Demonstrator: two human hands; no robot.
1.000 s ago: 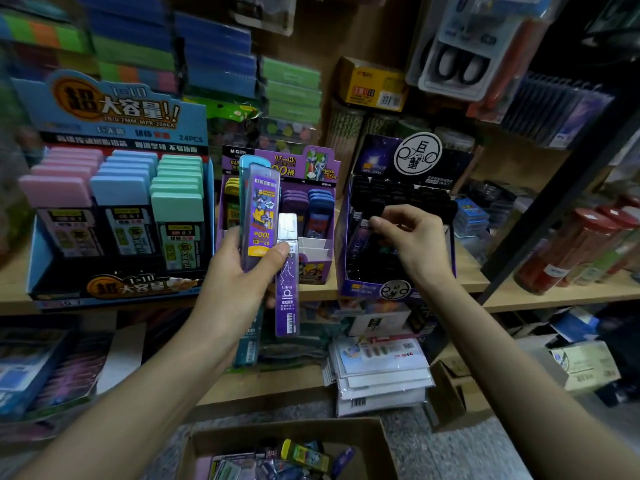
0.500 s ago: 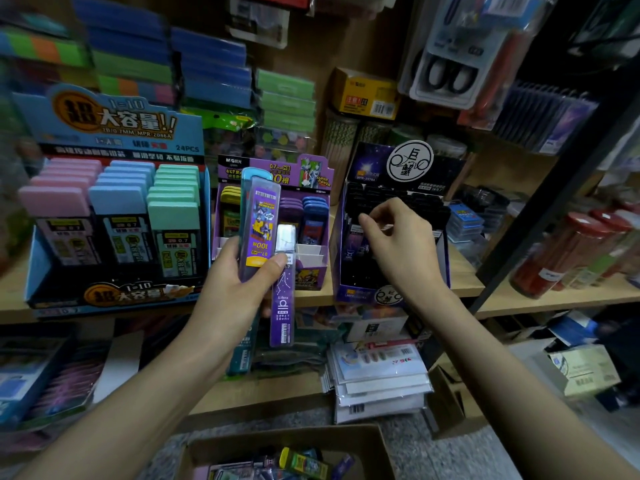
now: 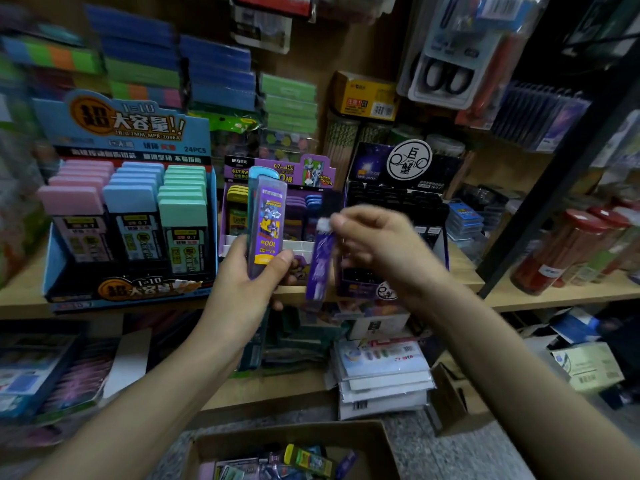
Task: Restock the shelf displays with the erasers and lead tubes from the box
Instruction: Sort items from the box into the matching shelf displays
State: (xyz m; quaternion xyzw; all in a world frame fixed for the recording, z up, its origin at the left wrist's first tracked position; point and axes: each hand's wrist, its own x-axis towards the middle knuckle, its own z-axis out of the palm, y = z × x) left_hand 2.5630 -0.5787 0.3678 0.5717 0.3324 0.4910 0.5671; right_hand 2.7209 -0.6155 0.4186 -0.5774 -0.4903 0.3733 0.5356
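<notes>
Left grip is clenching around two lead tubes, holding them upright in front of the purple display. The purple tube is facing the camera and the teal tube is sitting behind it with only its cap and left edge showing. The thumb is pressing on the purple tube's lower front.

Right grip is pinching the white top end of the slim tube between thumb and fingertips. The slim tube is hanging near vertical, just right of the purple tube, between the purple display and the black display. It is motion-blurred, so I cannot tell whether its lower end is touching the left fingers.

All three displays are standing side by side on the shelf, with the blue display at far left showing full rows of pink, blue and green caps. The purple display is showing open slots at its front.

The box is sitting open on the floor below both grips, holding more mixed packs. White packets are lying stacked on the lower shelf, right of centre.
</notes>
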